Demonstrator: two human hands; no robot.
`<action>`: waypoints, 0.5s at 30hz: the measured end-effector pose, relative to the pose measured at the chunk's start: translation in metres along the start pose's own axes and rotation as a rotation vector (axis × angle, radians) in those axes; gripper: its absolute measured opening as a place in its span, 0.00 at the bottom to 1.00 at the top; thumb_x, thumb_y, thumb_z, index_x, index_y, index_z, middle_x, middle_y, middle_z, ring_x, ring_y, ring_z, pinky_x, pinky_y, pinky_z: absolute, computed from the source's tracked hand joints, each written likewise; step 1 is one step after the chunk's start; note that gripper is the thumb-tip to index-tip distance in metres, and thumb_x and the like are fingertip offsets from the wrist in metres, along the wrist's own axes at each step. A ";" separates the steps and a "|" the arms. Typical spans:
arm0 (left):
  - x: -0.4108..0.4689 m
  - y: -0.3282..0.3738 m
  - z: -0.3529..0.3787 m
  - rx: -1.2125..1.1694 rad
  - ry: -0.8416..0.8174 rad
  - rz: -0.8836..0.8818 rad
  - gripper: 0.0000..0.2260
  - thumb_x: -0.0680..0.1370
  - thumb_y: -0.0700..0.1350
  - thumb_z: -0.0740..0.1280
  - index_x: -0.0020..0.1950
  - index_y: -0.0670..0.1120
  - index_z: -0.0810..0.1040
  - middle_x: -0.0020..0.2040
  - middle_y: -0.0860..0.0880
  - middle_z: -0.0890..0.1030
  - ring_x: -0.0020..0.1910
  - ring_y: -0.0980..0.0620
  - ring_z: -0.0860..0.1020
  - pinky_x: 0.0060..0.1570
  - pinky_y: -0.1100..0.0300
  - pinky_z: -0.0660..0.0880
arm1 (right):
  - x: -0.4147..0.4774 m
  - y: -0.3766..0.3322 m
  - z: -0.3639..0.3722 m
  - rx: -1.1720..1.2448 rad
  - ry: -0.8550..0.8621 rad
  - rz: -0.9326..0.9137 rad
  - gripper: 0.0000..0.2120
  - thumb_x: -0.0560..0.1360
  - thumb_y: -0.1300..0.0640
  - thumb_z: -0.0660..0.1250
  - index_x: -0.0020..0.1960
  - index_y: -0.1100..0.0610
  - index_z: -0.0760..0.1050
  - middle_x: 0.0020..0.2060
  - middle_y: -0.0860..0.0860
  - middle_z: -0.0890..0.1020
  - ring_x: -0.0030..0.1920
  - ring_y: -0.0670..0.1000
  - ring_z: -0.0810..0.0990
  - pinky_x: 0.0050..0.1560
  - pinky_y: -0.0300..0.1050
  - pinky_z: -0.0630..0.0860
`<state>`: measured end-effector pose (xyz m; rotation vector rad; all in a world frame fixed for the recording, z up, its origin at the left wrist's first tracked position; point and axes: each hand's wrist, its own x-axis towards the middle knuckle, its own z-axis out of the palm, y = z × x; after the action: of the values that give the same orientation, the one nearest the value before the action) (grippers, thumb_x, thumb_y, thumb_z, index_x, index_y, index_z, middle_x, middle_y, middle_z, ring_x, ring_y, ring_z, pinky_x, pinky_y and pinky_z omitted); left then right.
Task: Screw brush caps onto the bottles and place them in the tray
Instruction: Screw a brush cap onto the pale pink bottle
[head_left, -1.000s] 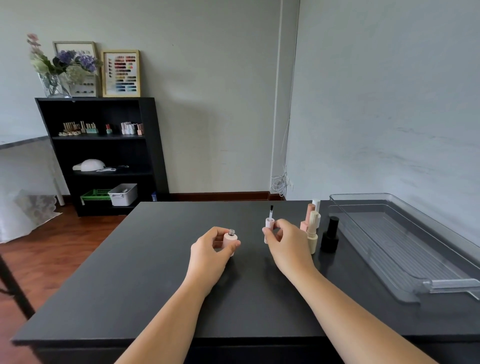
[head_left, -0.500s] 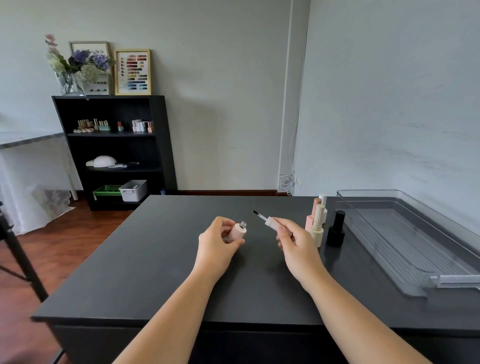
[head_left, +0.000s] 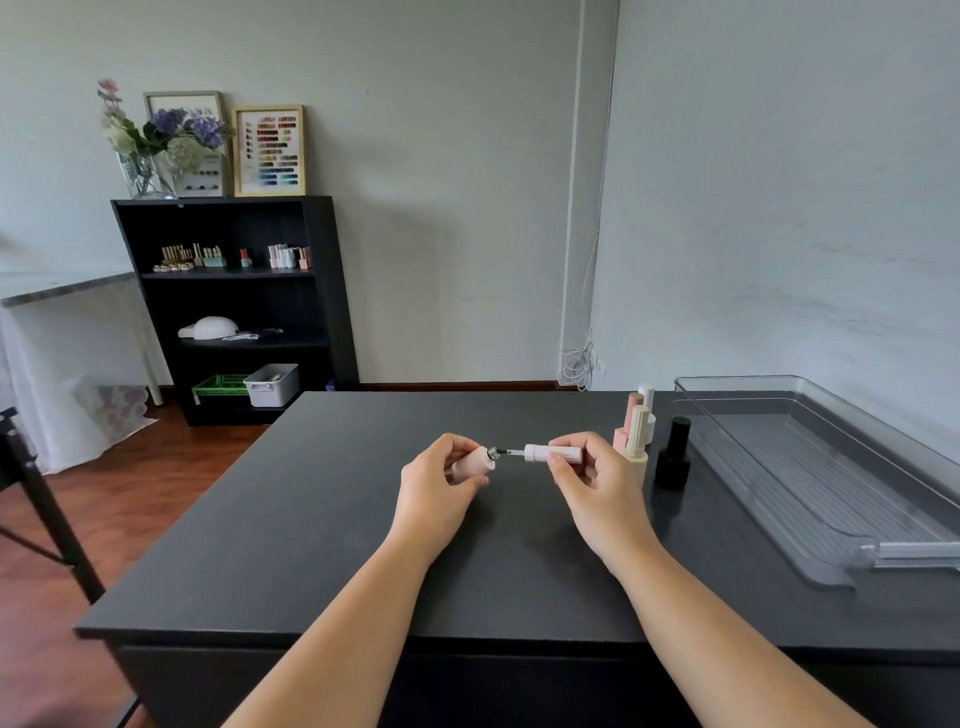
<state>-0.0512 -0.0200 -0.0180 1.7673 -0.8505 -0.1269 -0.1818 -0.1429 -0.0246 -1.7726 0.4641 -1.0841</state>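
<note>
Unlabelled pink bottle (head_left: 471, 464), brush cap (head_left: 551, 452) at its neck

black shelf unit (head_left: 234, 306) against the far wall, vase of flowers (head_left: 150, 150) and framed colour chart (head_left: 268, 150) on top. white lamp-like dome (head_left: 210, 328) on the middle shelf, green basket (head_left: 221, 387) beside a white bin (head_left: 272, 384) at the bottom. coiled white cable (head_left: 576, 364) in the corner. wooden floor (head_left: 67, 499) left of the desk (head_left: 311, 545).

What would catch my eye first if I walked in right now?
The two hands at the middle of the black table: the left hand holds a pink bottle sideways while the right hand slides a brush cap into its neck. To the right lies an empty clear tray, with capped bottles standing beside it.
</note>
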 end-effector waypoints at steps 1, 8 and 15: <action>0.000 0.000 0.000 0.000 -0.003 0.001 0.14 0.70 0.37 0.73 0.44 0.57 0.77 0.45 0.59 0.81 0.46 0.59 0.78 0.43 0.71 0.71 | 0.000 0.000 0.000 -0.011 -0.002 -0.005 0.08 0.75 0.61 0.67 0.43 0.47 0.76 0.37 0.46 0.79 0.35 0.44 0.74 0.37 0.31 0.70; 0.000 0.001 0.000 0.010 -0.016 0.005 0.14 0.70 0.37 0.73 0.46 0.56 0.77 0.46 0.58 0.81 0.47 0.57 0.78 0.43 0.71 0.70 | 0.001 0.000 0.000 -0.096 -0.003 -0.043 0.07 0.75 0.59 0.67 0.43 0.47 0.75 0.36 0.45 0.78 0.32 0.41 0.72 0.35 0.28 0.68; -0.001 0.002 0.000 0.062 -0.054 0.026 0.13 0.71 0.35 0.71 0.47 0.54 0.78 0.47 0.56 0.81 0.48 0.56 0.78 0.46 0.68 0.72 | 0.000 0.001 0.001 -0.157 -0.077 -0.081 0.13 0.74 0.62 0.67 0.44 0.43 0.75 0.39 0.41 0.79 0.36 0.41 0.74 0.38 0.27 0.69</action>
<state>-0.0533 -0.0200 -0.0165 1.8172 -0.9246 -0.1323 -0.1812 -0.1429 -0.0251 -1.9791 0.4433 -1.0551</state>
